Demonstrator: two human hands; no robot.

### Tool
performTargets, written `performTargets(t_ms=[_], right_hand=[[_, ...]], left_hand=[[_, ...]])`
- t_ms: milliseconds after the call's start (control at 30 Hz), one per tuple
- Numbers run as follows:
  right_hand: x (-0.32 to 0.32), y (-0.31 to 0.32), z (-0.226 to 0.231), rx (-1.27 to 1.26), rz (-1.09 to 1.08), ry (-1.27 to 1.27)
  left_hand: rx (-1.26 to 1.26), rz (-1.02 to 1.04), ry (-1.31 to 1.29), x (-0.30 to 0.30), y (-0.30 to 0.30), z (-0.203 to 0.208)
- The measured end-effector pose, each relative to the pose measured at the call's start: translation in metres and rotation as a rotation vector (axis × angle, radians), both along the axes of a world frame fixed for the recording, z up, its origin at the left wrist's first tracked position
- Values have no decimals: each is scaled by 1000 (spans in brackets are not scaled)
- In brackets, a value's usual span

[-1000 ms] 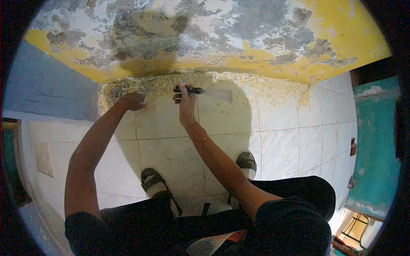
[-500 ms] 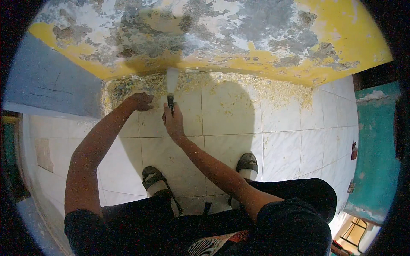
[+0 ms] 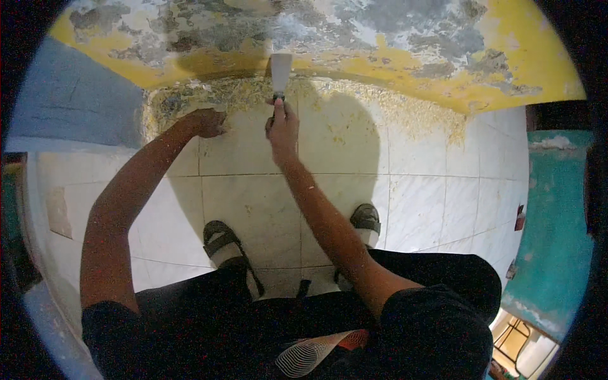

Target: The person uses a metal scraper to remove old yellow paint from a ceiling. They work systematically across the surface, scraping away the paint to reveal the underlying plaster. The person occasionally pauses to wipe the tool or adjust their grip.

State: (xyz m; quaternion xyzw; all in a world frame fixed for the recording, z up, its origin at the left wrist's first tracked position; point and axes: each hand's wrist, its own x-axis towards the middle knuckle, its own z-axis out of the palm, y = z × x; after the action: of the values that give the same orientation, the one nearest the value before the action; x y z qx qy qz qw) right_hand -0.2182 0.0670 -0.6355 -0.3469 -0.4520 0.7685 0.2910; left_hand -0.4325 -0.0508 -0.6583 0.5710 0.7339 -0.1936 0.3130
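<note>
In my right hand (image 3: 283, 130) is a putty knife (image 3: 280, 73), its dark handle gripped and its wide pale blade pointing away from me. The blade reaches the lower yellow edge of the peeling wall (image 3: 329, 38); whether it touches there I cannot tell. My left hand (image 3: 208, 122) hovers to the left over the floor by the paint flakes (image 3: 183, 98), its fingers curled in with no object visible in them. Shadows of my body fall across the wall base and tiles.
Yellow and grey flakes (image 3: 418, 117) lie along the wall's foot on white floor tiles (image 3: 342, 209). A blue-grey block (image 3: 82, 95) borders the left, a teal panel (image 3: 554, 221) the right. My sandalled feet (image 3: 223, 244) stand apart on the tiles.
The putty knife and my right hand have moved right and farther up toward the wall. My left hand has shifted slightly up and left. The view has tilted a little.
</note>
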Motion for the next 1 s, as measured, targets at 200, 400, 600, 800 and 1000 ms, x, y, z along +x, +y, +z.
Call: performTargets(t_ms=[200,400,600,800,1000], right_hand=[[-1,-51,-28,1,-91,-40],[-12,-7,-23,2,-76,21],[-22,-22,-26,38,-62,68],[-24,-11,-23,-78,-104,103],[-17,-23,-4,394,-191,-27]], left_hand=[[50,-152,20,-17,-33,-32],[34,6,-33,9,2,12],[-30,-43,75,-2,-7,13],[-140,35,14,23,24,37],[14,-6,-6,7,-14,-4]])
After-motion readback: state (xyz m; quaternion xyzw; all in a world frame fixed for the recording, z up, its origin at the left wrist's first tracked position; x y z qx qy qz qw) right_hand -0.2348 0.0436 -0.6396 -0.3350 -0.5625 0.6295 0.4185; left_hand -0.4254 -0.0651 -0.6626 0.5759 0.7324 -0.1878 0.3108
